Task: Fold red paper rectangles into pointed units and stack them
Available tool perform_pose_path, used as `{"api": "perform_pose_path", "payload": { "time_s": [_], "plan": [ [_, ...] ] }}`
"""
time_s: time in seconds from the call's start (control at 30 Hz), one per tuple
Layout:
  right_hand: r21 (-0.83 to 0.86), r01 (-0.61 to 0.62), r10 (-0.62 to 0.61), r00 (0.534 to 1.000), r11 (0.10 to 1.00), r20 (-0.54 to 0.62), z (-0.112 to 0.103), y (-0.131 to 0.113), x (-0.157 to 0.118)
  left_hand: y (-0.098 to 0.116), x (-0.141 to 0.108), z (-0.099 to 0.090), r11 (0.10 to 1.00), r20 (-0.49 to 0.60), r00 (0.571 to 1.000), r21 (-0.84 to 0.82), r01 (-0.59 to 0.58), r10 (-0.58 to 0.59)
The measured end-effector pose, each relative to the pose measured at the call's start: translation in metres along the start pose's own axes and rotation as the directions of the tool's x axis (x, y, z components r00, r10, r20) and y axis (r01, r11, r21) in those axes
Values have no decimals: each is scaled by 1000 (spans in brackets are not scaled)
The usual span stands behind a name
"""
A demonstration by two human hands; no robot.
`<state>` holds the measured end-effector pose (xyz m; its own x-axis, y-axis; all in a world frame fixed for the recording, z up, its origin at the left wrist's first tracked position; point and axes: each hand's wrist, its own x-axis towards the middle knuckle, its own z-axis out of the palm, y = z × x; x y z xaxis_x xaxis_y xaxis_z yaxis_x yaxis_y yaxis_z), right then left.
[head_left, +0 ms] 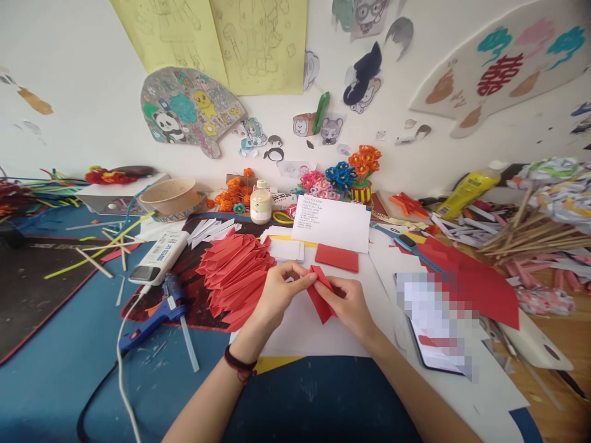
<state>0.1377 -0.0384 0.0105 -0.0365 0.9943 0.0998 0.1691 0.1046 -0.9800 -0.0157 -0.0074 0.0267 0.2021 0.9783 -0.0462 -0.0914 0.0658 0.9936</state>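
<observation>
Right of the overlapped, uncountable heap of red pieces (236, 271): one red paper strip (318, 303), pinched at the top by fingers of the left hand (278, 289), along the side by fingers of the right hand (351, 303). Best creased edge-matched, pressed evenly. Left of the heap, one glue gun (156, 320); right, one red stack (337, 257), one phone (429, 351).

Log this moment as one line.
left hand: pinching folded red paper | right hand: holding same paper | nearby: pile of folded red pieces
</observation>
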Motion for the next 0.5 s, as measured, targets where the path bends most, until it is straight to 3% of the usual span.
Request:
{"api": "perform_pose_path", "payload": {
  "time_s": [0.23, 0.5],
  "plan": [
    [13, -15, 15, 1000, 1000, 24, 1, 1, -1, -2, 1, -3, 997, 24, 1000, -76, 4, -2],
    [6, -35, 35, 999, 999, 23, -2, 1, 1, 8, 1, -13, 993, 134, 991, 115, -17, 1]
  ]
}}
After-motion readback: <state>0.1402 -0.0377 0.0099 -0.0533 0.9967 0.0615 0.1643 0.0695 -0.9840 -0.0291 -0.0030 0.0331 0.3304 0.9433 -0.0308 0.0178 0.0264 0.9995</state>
